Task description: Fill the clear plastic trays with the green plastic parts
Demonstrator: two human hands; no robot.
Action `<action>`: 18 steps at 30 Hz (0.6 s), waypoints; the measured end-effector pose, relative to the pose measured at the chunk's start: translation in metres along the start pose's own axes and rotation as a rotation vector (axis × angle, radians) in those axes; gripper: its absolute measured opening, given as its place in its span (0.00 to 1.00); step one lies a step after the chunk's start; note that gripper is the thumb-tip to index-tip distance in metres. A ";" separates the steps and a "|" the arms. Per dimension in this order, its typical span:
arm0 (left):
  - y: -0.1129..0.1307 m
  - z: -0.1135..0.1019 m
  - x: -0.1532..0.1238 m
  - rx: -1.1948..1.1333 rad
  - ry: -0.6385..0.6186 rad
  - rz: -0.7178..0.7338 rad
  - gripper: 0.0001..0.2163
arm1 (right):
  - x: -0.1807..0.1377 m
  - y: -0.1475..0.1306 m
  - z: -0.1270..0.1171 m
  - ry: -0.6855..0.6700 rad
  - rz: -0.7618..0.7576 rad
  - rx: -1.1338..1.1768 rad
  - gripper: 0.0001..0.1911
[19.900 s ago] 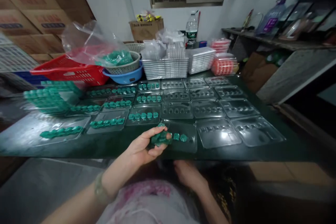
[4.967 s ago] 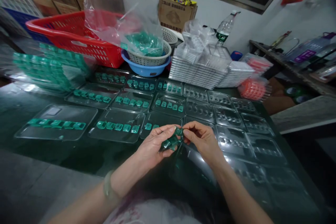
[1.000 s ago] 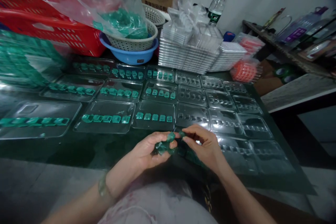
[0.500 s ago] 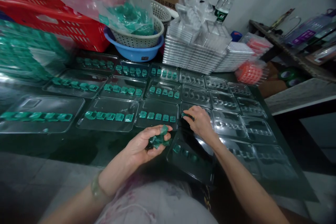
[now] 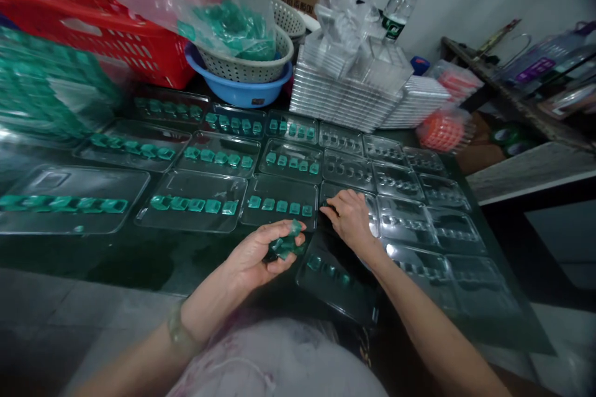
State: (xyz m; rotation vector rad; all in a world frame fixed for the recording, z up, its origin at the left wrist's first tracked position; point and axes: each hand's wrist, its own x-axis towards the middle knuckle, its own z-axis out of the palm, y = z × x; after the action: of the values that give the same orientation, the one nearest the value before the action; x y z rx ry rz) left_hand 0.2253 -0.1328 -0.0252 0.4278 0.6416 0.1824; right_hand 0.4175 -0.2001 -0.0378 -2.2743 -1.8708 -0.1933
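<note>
Green pcs [image 5: 282, 248] in curled L hand [image 5: 254, 255]

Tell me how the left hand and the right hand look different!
The left hand curls around several green pieces; the right hand reaches down onto a clear tray, and anything it pinches is too hidden to tell.
The left hand has a pale bangle at its wrist; the right hand shows none.
The right hand reaches farther out than the left hand.
Both hands are bare.

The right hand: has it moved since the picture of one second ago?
Yes, forward: judged against the clear tray now beneath it, the right hand has moved from the tray's near edge to over the tray itself.
</note>
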 end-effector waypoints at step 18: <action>-0.006 0.008 0.002 0.083 0.082 0.186 0.11 | -0.002 -0.005 -0.025 0.002 -0.009 0.180 0.18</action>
State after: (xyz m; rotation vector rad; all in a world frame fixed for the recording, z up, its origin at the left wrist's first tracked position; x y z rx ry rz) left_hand 0.2323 -0.1402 -0.0227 0.5629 0.6915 0.3526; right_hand 0.4127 -0.2067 -0.0140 -2.1455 -1.8179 -0.0262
